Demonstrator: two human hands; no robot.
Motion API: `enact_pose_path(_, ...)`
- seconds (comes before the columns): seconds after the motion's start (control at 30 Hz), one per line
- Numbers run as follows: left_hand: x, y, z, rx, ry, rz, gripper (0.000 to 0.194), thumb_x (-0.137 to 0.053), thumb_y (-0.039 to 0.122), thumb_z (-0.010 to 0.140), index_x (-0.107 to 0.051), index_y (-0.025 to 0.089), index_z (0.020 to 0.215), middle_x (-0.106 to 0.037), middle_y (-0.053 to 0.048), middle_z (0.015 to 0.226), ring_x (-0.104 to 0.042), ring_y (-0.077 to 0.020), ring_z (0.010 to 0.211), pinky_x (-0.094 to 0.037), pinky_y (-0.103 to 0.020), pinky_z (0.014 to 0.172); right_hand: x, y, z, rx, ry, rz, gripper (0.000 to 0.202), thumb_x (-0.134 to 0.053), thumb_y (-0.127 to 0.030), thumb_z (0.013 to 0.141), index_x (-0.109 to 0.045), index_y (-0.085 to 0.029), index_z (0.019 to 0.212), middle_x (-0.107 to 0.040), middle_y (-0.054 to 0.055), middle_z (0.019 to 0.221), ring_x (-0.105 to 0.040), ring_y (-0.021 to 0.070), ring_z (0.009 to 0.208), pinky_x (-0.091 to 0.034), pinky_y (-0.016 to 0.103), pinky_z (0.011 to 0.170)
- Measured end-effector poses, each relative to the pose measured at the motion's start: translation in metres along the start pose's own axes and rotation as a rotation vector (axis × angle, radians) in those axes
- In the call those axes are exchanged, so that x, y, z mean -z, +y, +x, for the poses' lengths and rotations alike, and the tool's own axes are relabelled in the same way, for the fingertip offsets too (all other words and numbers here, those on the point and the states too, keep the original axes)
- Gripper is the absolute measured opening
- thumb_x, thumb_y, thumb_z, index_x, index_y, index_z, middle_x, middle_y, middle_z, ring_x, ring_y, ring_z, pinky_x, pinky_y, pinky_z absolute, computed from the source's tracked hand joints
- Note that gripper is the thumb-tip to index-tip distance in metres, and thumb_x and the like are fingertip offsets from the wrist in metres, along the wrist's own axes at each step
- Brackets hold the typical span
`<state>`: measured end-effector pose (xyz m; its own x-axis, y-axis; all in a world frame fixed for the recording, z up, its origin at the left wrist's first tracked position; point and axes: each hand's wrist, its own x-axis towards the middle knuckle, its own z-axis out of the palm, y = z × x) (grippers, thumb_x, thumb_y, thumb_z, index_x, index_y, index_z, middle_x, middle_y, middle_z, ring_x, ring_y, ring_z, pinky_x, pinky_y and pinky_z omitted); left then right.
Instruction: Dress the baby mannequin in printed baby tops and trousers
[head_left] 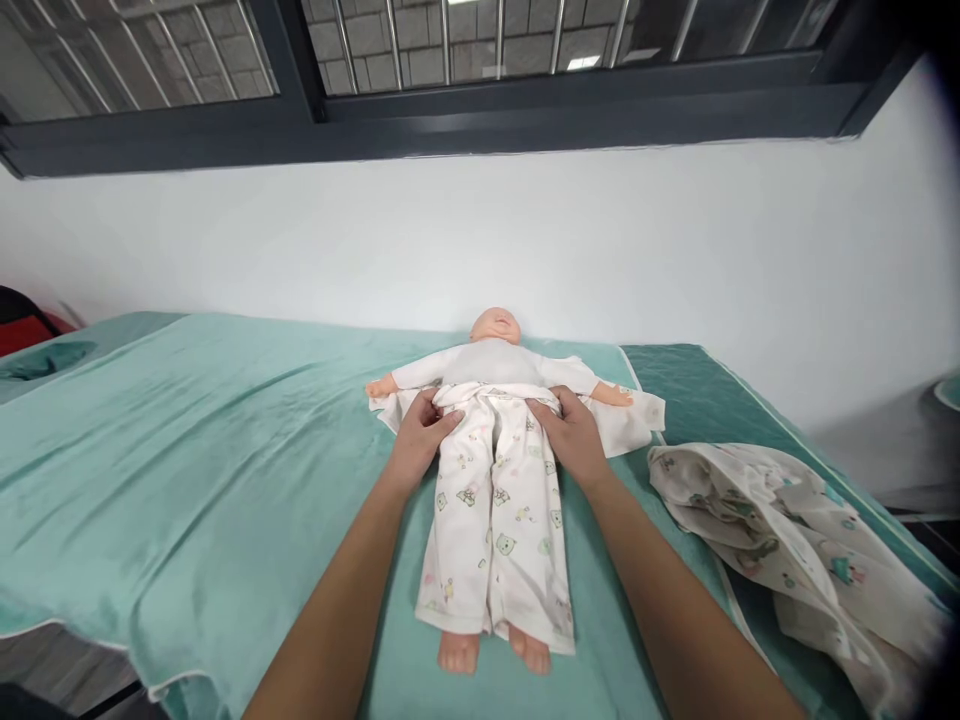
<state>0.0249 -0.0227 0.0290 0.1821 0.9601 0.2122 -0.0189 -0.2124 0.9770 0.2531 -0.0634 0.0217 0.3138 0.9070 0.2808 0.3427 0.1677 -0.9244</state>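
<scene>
A baby doll (pixel 496 325) lies on its back with its head toward the wall and its arms spread out. White printed trousers (pixel 504 510) cover its legs, and both bare feet stick out of the cuffs. At the waistband's left side, my left hand (pixel 424 435) pinches the fabric between thumb and fingers. My right hand (pixel 571 430) grips the same waistband on the opposite side. The doll wears a white top (pixel 491 362). Under its arms spreads another white cloth (pixel 634 422), partly hidden by the doll and my hands.
A green sheet (pixel 225 480) covers the bed. A crumpled printed cloth (pixel 795 550) lies at the right. Behind the bed stand a white wall (pixel 375 240) and a barred window with a dark frame (pixel 525 110). A red and black item (pixel 26 325) sits far left.
</scene>
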Motion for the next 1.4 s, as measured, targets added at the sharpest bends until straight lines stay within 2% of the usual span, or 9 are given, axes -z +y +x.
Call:
enact_pose_path(0.13,0.001,-0.004,-0.002,0.001,0.055,0.035,0.042,-0.075,0.037,0.075,-0.057,0.022,0.110,-0.061,0.000,0.092,-0.058,-0.0148,0.083,-0.045,-0.026,0.073,0.010,0.001,-0.005,0.008,-0.175,0.117,0.042,-0.075,-0.052,0.073,-0.059,-0.022,0.097,-0.061,-0.002,0.090,-0.055,0.0193,0.085,-0.043,0.029,0.075)
enact_pose_path(0.27,0.003,-0.008,-0.004,0.027,0.064,0.085,0.036,-0.076,0.040,0.073,-0.056,0.023,0.097,-0.055,0.004,0.080,-0.053,-0.0127,0.074,-0.041,-0.024,0.068,0.020,-0.004,-0.010,0.008,-0.278,-0.002,0.043,-0.077,-0.054,0.070,-0.059,-0.022,0.093,-0.060,-0.002,0.087,-0.054,0.0189,0.083,-0.041,0.028,0.072)
enact_pose_path(0.4,0.003,-0.008,-0.005,0.010,0.123,0.243,0.031,-0.075,0.043,0.072,-0.058,0.022,0.086,-0.053,0.003,0.081,-0.050,-0.0136,0.074,-0.041,-0.025,0.068,0.019,-0.006,-0.011,0.026,-0.236,-0.189,0.045,-0.071,-0.062,0.073,-0.052,-0.022,0.070,-0.049,-0.005,0.066,-0.045,0.0153,0.067,-0.032,0.026,0.060)
enact_pose_path(0.53,0.002,-0.007,-0.004,-0.214,0.198,0.424,0.020,-0.074,0.036,0.074,-0.060,0.021,0.075,-0.052,-0.002,0.099,-0.053,-0.0179,0.096,-0.043,-0.029,0.087,0.013,-0.006,-0.012,0.068,-0.159,-0.276,0.048,-0.069,-0.061,0.075,-0.045,-0.022,0.062,-0.041,-0.006,0.057,-0.038,0.0134,0.060,-0.028,0.027,0.057)
enact_pose_path(0.63,0.002,-0.005,-0.006,-0.305,0.183,0.432,0.016,-0.071,0.032,0.077,-0.058,0.021,0.074,-0.054,-0.001,0.095,-0.054,-0.0179,0.096,-0.041,-0.030,0.091,0.009,-0.007,-0.013,0.027,-0.128,-0.266,0.045,-0.069,-0.055,0.076,-0.044,-0.022,0.060,-0.040,-0.006,0.055,-0.038,0.0132,0.060,-0.028,0.027,0.057)
enact_pose_path(0.83,-0.002,0.005,-0.013,-0.108,0.193,0.417,0.023,-0.067,0.036,0.078,-0.052,0.021,0.069,-0.052,0.004,0.072,-0.047,-0.0139,0.072,-0.038,-0.025,0.068,0.005,-0.002,-0.013,-0.038,-0.081,-0.197,0.040,-0.068,-0.055,0.074,-0.049,-0.022,0.062,-0.046,-0.005,0.060,-0.041,0.0149,0.064,-0.031,0.027,0.059)
enact_pose_path(0.97,-0.006,0.012,-0.020,-0.027,0.192,0.380,0.025,-0.066,0.037,0.076,-0.050,0.020,0.064,-0.047,0.005,0.063,-0.042,-0.0125,0.064,-0.033,-0.023,0.060,0.004,0.006,-0.009,-0.052,-0.065,-0.194,0.039,-0.070,-0.058,0.070,-0.051,-0.023,0.073,-0.052,-0.004,0.067,-0.046,0.0168,0.067,-0.034,0.028,0.062)
enact_pose_path(1.13,-0.007,0.014,-0.028,0.001,0.205,0.374,0.028,-0.066,0.038,0.077,-0.048,0.020,0.064,-0.046,0.005,0.063,-0.040,-0.0116,0.062,-0.033,-0.023,0.058,0.001,0.013,-0.008,-0.052,-0.033,-0.094,0.059,-0.076,-0.051,0.067,-0.052,-0.024,0.115,-0.057,-0.004,0.076,-0.053,0.0187,0.069,-0.040,0.029,0.065)
enact_pose_path(1.4,-0.005,0.009,-0.027,0.059,0.179,0.395,0.025,-0.064,0.042,0.079,-0.054,0.021,0.072,-0.048,0.006,0.066,-0.043,-0.0125,0.065,-0.034,-0.024,0.059,0.002,0.009,-0.011,0.010,-0.074,-0.156,0.075,-0.068,-0.045,0.078,-0.043,-0.029,0.147,-0.061,-0.001,0.086,-0.057,0.0201,0.077,-0.045,0.034,0.076)
